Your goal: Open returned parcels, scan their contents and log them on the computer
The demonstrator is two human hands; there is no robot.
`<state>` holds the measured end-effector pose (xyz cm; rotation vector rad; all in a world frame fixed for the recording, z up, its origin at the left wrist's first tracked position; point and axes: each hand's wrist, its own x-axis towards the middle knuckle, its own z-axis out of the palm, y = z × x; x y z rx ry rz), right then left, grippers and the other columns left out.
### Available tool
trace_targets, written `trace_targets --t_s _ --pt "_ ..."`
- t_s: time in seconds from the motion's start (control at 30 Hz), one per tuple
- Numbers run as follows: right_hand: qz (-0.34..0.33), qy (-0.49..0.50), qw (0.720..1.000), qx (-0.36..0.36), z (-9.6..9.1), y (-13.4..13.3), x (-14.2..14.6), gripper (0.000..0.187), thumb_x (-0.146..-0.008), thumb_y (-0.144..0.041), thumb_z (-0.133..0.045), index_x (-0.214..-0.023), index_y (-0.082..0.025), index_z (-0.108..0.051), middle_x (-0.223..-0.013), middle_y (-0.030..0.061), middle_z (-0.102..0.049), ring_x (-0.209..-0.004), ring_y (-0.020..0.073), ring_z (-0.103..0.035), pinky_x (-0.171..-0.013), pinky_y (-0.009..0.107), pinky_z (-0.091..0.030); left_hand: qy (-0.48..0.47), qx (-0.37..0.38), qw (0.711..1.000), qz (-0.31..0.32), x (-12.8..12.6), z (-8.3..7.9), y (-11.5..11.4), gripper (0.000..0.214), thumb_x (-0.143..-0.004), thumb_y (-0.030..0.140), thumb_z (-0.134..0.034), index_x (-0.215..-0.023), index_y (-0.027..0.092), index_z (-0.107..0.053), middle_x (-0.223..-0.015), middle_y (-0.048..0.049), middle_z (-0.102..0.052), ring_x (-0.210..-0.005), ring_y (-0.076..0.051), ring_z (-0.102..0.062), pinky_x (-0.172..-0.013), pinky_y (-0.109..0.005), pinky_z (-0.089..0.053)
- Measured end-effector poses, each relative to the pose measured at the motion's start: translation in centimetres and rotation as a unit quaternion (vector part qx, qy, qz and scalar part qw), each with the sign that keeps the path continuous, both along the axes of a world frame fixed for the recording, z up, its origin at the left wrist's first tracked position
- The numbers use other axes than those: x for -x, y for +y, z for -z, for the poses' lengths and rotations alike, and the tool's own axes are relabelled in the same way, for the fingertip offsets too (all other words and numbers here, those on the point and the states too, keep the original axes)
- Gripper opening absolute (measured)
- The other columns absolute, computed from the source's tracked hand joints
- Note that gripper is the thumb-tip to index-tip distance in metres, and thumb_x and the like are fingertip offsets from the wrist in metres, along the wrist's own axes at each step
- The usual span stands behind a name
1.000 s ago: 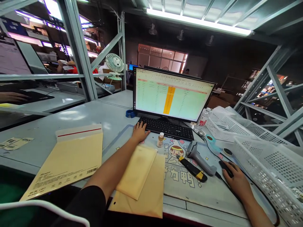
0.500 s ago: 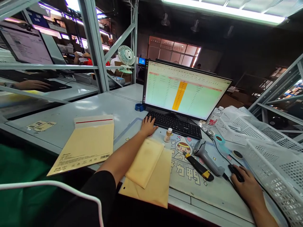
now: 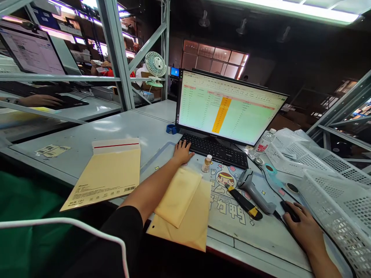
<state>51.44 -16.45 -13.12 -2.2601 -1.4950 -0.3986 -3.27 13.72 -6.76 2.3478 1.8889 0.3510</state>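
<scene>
My left hand (image 3: pixel 182 153) lies over the left end of a black keyboard (image 3: pixel 216 150), its fingers spread on the keys. Under my right hand (image 3: pixel 305 228) is a black computer mouse (image 3: pixel 290 211), with the fingers curved over it. Behind the keyboard, a monitor (image 3: pixel 232 110) displays a spreadsheet with an orange column. A small yellow padded envelope (image 3: pixel 181 193) rests on a larger one (image 3: pixel 191 233), beside my left forearm. Between my hands are a small white-capped bottle (image 3: pixel 206 164), a black and yellow utility knife (image 3: pixel 243 200) and a grey barcode scanner (image 3: pixel 256 195).
White perforated baskets (image 3: pixel 333 204) line the right side. A flat mailer (image 3: pixel 107 170) with a red strip lies left of my arm. Metal rack posts (image 3: pixel 117 54) separate a neighbouring desk, where another person's hand (image 3: pixel 43 101) rests. A white cable (image 3: pixel 66 221) crosses the lower left.
The view has shifted slightly, so the scene sits a little differently in the picture. Both hands stay where they were, on the keyboard and the mouse.
</scene>
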Motion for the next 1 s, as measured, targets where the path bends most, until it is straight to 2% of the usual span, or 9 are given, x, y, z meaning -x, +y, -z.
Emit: trace_targets --t_s 0.2,0.4,0.5,0.67,0.87,1.0 --pt "-0.001 -0.004 1.0 0.001 -0.5 -0.1 0.6 0.059 -0.086 -0.065 -0.051 -0.129 -0.034 -0.078 -0.143 0.0064 -0.067 -0.112 0.0338 -0.073 -0.076 0.043 -0.062 -0.004 -0.004 1.0 -0.002 -0.1 0.1 0.0 0.078 -0.107 0.059 -0.041 -0.172 0.019 -0.027 -0.181 -0.0146 -0.015 -0.167 -0.039 -0.011 -0.134 -0.054 -0.013" --pt "-0.037 -0.009 0.998 -0.058 0.0 -0.1 1.6 0.061 -0.093 -0.065 -0.044 -0.138 -0.03 -0.068 -0.143 0.0094 -0.066 -0.121 0.0348 -0.07 -0.091 0.048 -0.061 -0.001 -0.008 1.0 -0.004 -0.2 -0.1 -0.5 0.077 -0.106 0.058 -0.043 -0.172 0.02 -0.029 -0.18 -0.014 -0.017 -0.166 -0.039 -0.013 -0.134 -0.052 -0.014" --pt "-0.056 0.0 0.997 -0.054 0.1 0.2 1.6 0.062 -0.094 -0.067 -0.043 -0.137 -0.029 -0.066 -0.141 0.0109 -0.066 -0.123 0.0362 -0.069 -0.093 0.05 -0.06 -0.001 -0.003 1.0 -0.004 -0.2 -0.1 -0.5 0.077 -0.106 0.059 -0.043 -0.172 0.021 -0.029 -0.18 -0.0138 -0.016 -0.166 -0.04 -0.013 -0.134 -0.053 -0.014" --pt "-0.056 0.017 0.997 -0.045 -0.5 0.1 1.9 0.057 -0.096 -0.067 -0.043 -0.132 -0.03 -0.068 -0.142 0.0089 -0.066 -0.12 0.0353 -0.07 -0.082 0.045 -0.061 -0.008 0.005 1.0 0.003 -0.1 0.1 -0.2 0.079 -0.106 0.062 -0.041 -0.173 0.022 -0.027 -0.181 -0.0132 -0.013 -0.167 -0.041 -0.01 -0.134 -0.055 -0.014" --pt "-0.053 0.015 0.998 -0.041 -0.6 -0.1 2.1 0.054 -0.094 -0.064 -0.047 -0.131 -0.033 -0.069 -0.143 0.0058 -0.066 -0.116 0.0326 -0.071 -0.088 0.045 -0.059 -0.012 0.005 1.0 0.002 -0.2 0.5 0.1 0.08 -0.105 0.063 -0.04 -0.173 0.023 -0.026 -0.181 -0.0125 -0.012 -0.167 -0.04 -0.008 -0.134 -0.055 -0.012" --pt "-0.065 0.007 0.997 -0.045 -0.5 -0.3 1.9 0.055 -0.093 -0.065 -0.047 -0.131 -0.031 -0.069 -0.144 0.0063 -0.065 -0.118 0.034 -0.07 -0.095 0.048 -0.058 -0.013 0.004 1.0 0.002 -0.3 0.5 0.0 0.08 -0.105 0.064 -0.039 -0.173 0.023 -0.027 -0.181 -0.0126 -0.012 -0.167 -0.04 -0.008 -0.134 -0.055 -0.011"
